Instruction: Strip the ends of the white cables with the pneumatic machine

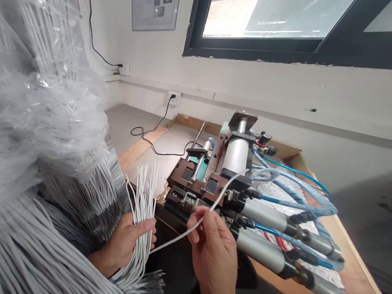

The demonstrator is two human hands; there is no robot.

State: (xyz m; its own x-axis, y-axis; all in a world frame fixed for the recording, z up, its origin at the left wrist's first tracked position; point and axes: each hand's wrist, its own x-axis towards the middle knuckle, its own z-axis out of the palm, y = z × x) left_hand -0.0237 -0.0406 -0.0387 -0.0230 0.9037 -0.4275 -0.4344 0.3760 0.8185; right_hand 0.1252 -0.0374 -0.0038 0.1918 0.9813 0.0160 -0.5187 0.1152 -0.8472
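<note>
My left hand (129,240) is closed round a bundle of thin white cables (143,207), their loose ends fanning upward above the thumb. Between the thumb and fingers of my right hand (214,246) is pinched a single white cable (223,193). That cable curves up past the hand, and its upper end shows in front of the silver cylinder of a pneumatic machine (236,155). Its lower part runs down left toward the bundle. The right hand is close to the machine's front, near its small brown blocks; whether it touches them I cannot tell.
Big bundles of grey-white cables (59,249), partly wrapped in clear plastic (73,116), fill the left side. Two horizontal air cylinders (262,249) and blue hoses (304,200) extend right. A wooden-edged table (362,284) carries the machine. A black power cord (162,153) lies behind.
</note>
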